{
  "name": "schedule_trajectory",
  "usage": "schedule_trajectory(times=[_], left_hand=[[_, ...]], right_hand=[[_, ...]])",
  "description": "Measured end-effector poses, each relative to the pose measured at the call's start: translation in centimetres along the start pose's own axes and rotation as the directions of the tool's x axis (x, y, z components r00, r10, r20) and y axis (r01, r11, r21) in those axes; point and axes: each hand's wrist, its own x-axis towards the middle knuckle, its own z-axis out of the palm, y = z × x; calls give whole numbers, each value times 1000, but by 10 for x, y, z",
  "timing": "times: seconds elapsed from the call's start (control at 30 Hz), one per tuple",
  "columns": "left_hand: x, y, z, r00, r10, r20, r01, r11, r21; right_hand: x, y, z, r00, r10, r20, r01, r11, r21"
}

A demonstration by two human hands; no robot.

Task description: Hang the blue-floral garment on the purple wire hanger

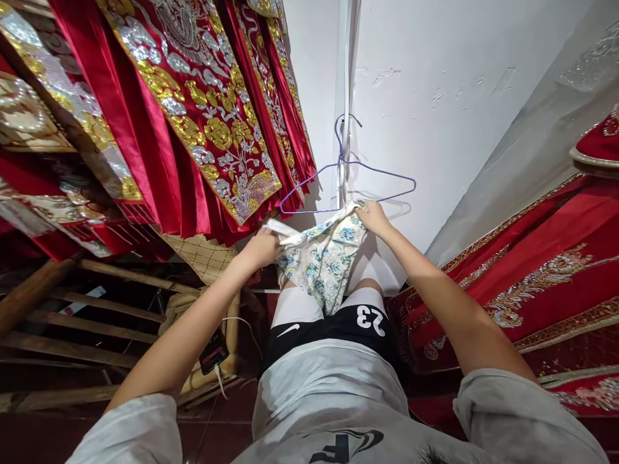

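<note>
A white cloth garment with blue flowers (333, 258) hangs stretched between my two hands, in front of my thighs. My left hand (265, 247) is closed on its left end, where a pale strip sticks up by the fingers. On the other side, my right hand (373, 218) pinches the garment's upper right corner. Just beyond, a purple wire hanger (409, 178) hangs on the white wall, its lower bar close above the cloth. The garment's exact kind cannot be made out, and the fingertips are partly hidden by its folds.
Red embroidered costumes (217, 122) with gold and silver patterns hang at the upper left. More red beaded fabric (541, 283) is on the right. A wooden slatted rack (97, 322) stands at lower left, with a phone (213, 354) and white cable (221, 381) beside it.
</note>
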Motion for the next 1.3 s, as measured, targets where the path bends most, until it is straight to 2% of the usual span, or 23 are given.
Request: schedule_trajectory(times=[0.07,0.13,0.2,0.3,0.37,0.47,0.6,0.67,0.73,0.8,0.87,0.93,1.0,1.03,1.07,1.13,1.2,1.27,1.3], left_hand=[[13,15,-5,991,128,-33,-128,992,17],[26,32,-7,953,292,-79,-286,955,78],[38,48,-7,908,394,-142,-383,919,97],[52,65,-3,897,379,-225,-384,923,22],[58,69,-2,897,359,-257,-379,925,-32],[62,63,-6,920,331,-210,-355,930,-91],[60,56,-13,962,219,-160,-245,955,-167],[58,61,-15,956,260,-133,-280,947,-160],[59,71,-15,929,350,-121,-363,926,-100],[64,80,-16,897,413,-160,-423,905,-33],[70,85,-18,878,436,-198,-441,897,22],[78,84,-22,875,437,-209,-438,898,43],[84,81,-27,872,438,-217,-441,897,37],[86,79,-30,870,441,-218,-446,895,31],[89,78,-32,869,443,-220,-449,893,28],[93,77,-37,872,428,-238,-436,900,21],[97,79,-42,877,382,-292,-400,916,-3],[101,81,-46,875,346,-340,-374,927,-20],[103,83,-46,873,340,-349,-369,929,-18]], right_hand=[[-9,0,-12,1000,9,-11,-9,1000,7],[-16,-2,-19,1000,21,-3,-21,999,26],[-20,-5,-20,999,25,23,-26,998,52],[-25,-12,-19,998,4,63,-9,997,82],[-28,-16,-24,996,-15,88,7,995,98],[-34,-24,-38,991,-36,131,21,993,114],[-39,-34,-47,986,-65,152,53,995,86],[-40,-38,-41,985,-80,150,69,995,72],[-43,-41,-32,981,-96,166,84,993,79],[-47,-42,-26,975,-118,190,103,991,85],[-50,-40,-28,982,-147,116,141,988,56],[-51,-34,-40,980,-167,-111,167,986,-16],[-47,-26,-62,924,-169,-343,144,985,-95],[-43,-22,-74,899,-159,-408,118,985,-123],[-38,-19,-87,896,-146,-419,96,986,-138],[-28,-17,-112,940,-106,-326,69,990,-122],[-17,-22,-131,991,-30,-130,25,999,-38],[-9,-35,-139,994,59,90,-65,996,69],[-7,-42,-139,985,88,148,-105,988,112]])
